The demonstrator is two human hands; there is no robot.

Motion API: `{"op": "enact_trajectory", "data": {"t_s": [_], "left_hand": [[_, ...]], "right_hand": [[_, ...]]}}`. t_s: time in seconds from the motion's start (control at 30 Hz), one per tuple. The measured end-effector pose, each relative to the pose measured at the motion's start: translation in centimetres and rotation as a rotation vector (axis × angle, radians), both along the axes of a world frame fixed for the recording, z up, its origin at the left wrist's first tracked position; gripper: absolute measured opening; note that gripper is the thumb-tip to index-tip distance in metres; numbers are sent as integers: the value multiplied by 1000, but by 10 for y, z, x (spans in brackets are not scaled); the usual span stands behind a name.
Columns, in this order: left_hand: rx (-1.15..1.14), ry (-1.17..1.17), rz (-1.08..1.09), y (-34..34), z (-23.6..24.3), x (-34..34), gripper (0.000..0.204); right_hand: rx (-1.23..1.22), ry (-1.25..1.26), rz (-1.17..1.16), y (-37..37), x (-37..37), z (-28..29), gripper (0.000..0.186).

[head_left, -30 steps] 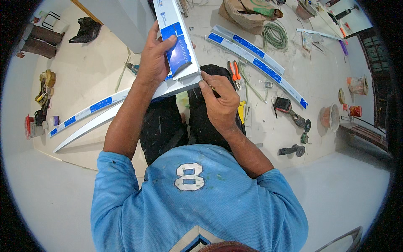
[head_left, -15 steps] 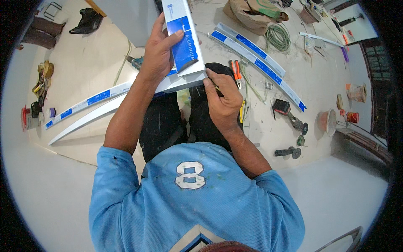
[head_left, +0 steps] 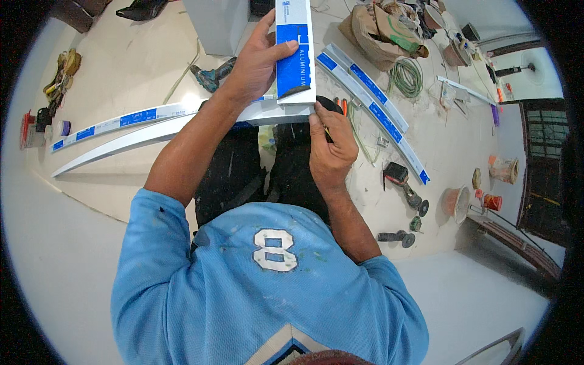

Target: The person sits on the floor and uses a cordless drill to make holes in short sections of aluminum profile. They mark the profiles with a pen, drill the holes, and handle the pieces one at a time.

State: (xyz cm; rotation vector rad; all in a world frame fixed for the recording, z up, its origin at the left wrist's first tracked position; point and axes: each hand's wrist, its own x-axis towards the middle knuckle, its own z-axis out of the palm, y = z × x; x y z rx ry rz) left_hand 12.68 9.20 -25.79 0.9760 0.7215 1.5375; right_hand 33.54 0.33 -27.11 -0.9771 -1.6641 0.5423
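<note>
Over dark trousers point(head_left: 228, 173), the left hand point(head_left: 257, 64) curls around a blue-labelled white profile point(head_left: 294, 74), its near end meeting a crosswise profile point(head_left: 281, 112). The right hand point(head_left: 332, 149) pinches at that corner, fingertips nearly closed, anything between them too small to tell. The step appears to be alignment; the next move calls for steady support.

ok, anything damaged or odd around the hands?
Yes: the blue plastic film on the white straight metal profile in the left hand has a dark, curled lower end, close to the right hand. It looks partly peeled, since the film above lies mostly flat. Nothing else there stands out.
</note>
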Motion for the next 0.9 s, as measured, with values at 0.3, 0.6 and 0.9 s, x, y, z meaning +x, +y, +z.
{"op": "enact_trajectory", "data": {"t_s": [0.3,0.6,0.9], "left_hand": [[34,38,8,3,-7,-2,88],[34,33,17,5,-8,-1,91],[51,44,26,7,-10,-1,89]], "right_hand": [[-63,-1,19,-2,1,3,25],[-55,-6,-1,-3,0,0,26],[-90,4,-2,-5,2,-3,31]]}}
